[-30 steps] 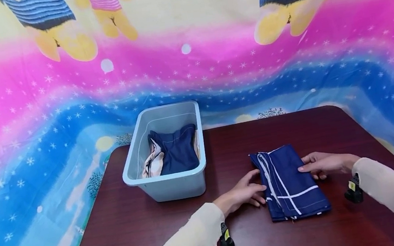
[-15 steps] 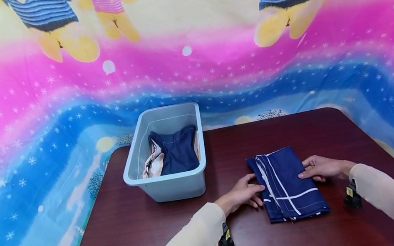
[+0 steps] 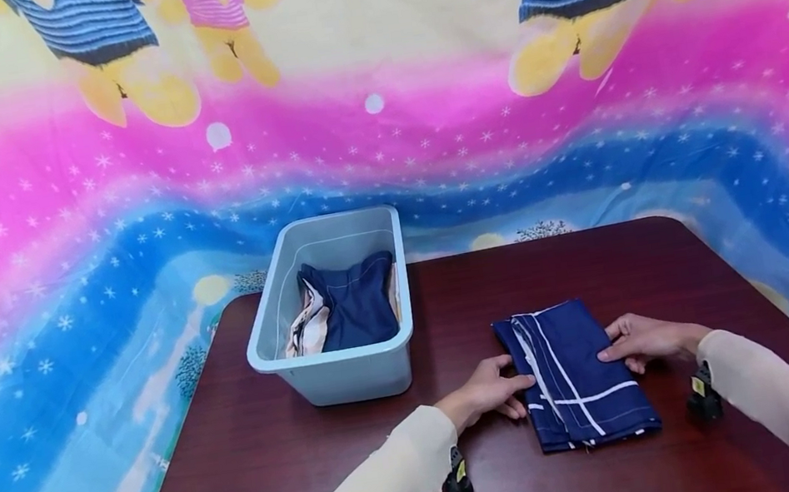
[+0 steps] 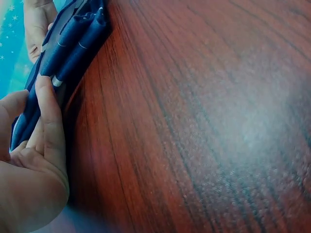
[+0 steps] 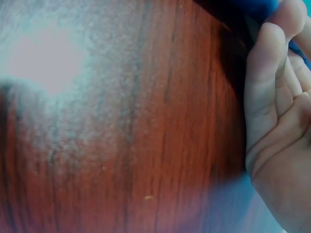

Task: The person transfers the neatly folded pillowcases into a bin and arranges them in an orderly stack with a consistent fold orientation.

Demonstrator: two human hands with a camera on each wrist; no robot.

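A folded navy cloth (image 3: 594, 369) with white stripes lies on the table at the right of the head view, its layers stacked in a rough rectangle. My left hand (image 3: 489, 391) pinches its left edge, thumb on top and fingers underneath. In the left wrist view, the thumb and fingers of that hand (image 4: 41, 145) close around the cloth's layered edge (image 4: 73, 53). At the opposite edge my right hand (image 3: 650, 339) grips the cloth, thumb over the top. The right wrist view shows the right hand's fingers (image 5: 265, 73) at a small piece of blue cloth (image 5: 257, 7).
A grey-blue plastic tub (image 3: 352, 376) stands at the back left of the dark red wooden table (image 3: 259, 467). Inside it lie a navy cloth (image 3: 357, 302) and a pale patterned cloth (image 3: 309, 325). A printed curtain (image 3: 381, 147) hangs behind the table.
The folded cloth has shifted slightly left and toward me, with both hands following it. My left thumb now laps further over its edge. The tub stays put.
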